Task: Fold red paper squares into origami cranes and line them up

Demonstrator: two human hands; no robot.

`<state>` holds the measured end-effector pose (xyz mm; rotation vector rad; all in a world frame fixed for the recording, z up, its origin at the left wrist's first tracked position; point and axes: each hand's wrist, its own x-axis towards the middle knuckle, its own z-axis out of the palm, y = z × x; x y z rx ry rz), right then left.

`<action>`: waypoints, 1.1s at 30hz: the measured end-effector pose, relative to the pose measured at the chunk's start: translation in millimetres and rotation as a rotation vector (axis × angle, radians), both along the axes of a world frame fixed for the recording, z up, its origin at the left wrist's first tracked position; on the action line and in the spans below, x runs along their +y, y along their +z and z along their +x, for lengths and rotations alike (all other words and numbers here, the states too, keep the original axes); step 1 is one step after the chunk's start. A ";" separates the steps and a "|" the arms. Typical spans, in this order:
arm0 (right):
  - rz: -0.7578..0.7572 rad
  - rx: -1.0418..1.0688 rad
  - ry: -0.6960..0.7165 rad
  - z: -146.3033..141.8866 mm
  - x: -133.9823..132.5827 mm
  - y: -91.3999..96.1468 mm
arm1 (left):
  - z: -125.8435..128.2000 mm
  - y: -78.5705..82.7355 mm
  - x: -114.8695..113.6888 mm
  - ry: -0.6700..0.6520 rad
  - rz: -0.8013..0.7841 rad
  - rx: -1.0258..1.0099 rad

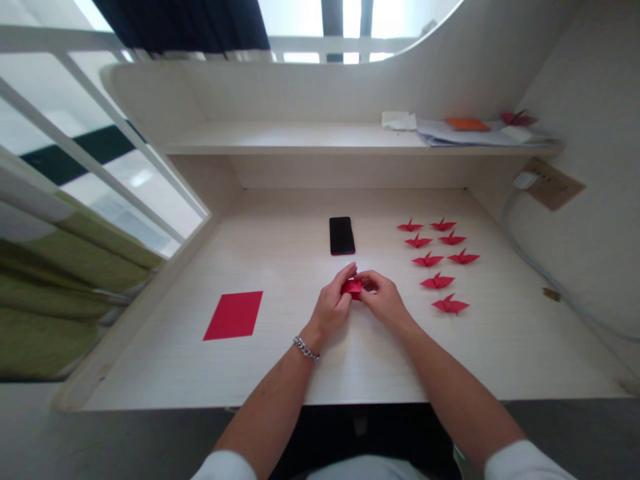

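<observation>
Both hands meet over the middle of the pale wooden desk (pixel 280 373) and pinch a small folded piece of red paper (pixel 353 287). My left hand (pixel 333 303), with a chain bracelet at the wrist, grips the paper's left side. My right hand (pixel 383 298) holds its right side with fingers pressed together. Most of the folded paper is hidden between the fingers. Several finished red paper cranes (pixel 438 262) lie in two rows to the right of the hands. A flat red paper sheet (pixel 233 315) lies to the left.
A black phone (pixel 342 235) lies face up just beyond the hands. A shelf (pixel 300 138) above the desk holds papers, an orange card (pixel 467 124) and another red crane (pixel 517 119). A wall socket with a white cable (pixel 530 181) is at right. A railing stands at left.
</observation>
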<state>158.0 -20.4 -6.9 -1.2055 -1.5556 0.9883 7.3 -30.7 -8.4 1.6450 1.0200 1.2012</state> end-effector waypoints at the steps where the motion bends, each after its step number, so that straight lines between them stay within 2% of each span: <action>1: 0.013 -0.012 -0.005 -0.3 -0.4 1.0 | 1.1 -1.4 0.7 0.001 0.002 -0.014; 4: 0.033 -0.033 -0.065 -0.8 -1.4 3.1 | 5.5 -6.9 4.7 0.061 -0.030 -0.132; 8: 0.092 -0.050 -0.118 -1.6 -3.1 4.8 | 8.2 -12.1 11.1 0.145 -0.160 -0.256; 18: 0.107 -0.124 -0.137 -8.3 -8.0 2.7 | 5.3 -8.0 8.9 0.213 -0.131 -0.138; 24: 0.120 -0.141 -0.161 -14.0 -12.9 5.7 | 7.8 -9.3 8.9 0.252 -0.182 -0.168; 33: -0.008 -0.068 -0.241 -11.5 -7.2 2.6 | 5.2 -10.6 12.7 0.234 -0.247 -0.222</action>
